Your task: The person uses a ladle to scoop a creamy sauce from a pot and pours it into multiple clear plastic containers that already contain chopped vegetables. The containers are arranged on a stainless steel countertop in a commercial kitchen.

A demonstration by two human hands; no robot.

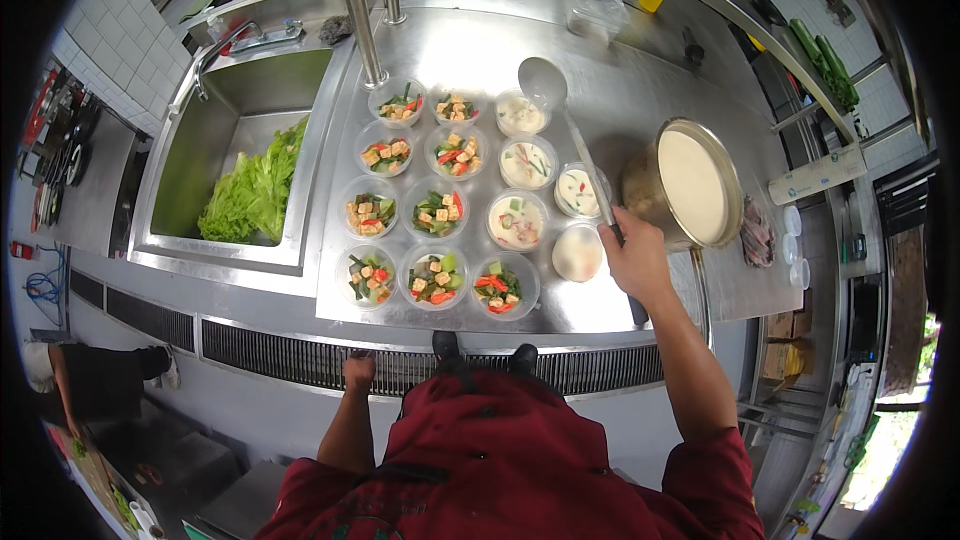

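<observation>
My right hand (pixel 637 258) is closed round the dark handle of a metal ladle (pixel 543 83). The ladle's bowl is just beyond the farthest cup of white soup (pixel 522 112), and its long shaft slants over the cups. Several round clear cups hold white creamy liquid with bits of vegetable, such as one cup (pixel 517 220). Left of them stand several cups of pale cubes, red strips and greens, among them a front cup (pixel 503 286). A large metal pot (pixel 640 180) of creamy white liquid (pixel 693 185) stands right of my right hand. My left hand (pixel 358 370) hangs below the counter edge, fingers curled, seemingly around nothing.
A steel sink (pixel 320 90) with green lettuce (pixel 258 185) lies left of the cups. Metal posts (pixel 360 20) rise behind them. A clear plastic container (pixel 595 5) sits at the back. A cloth (pixel 758 235) lies right of the pot. Another person (pixel 95 380) stands at far left.
</observation>
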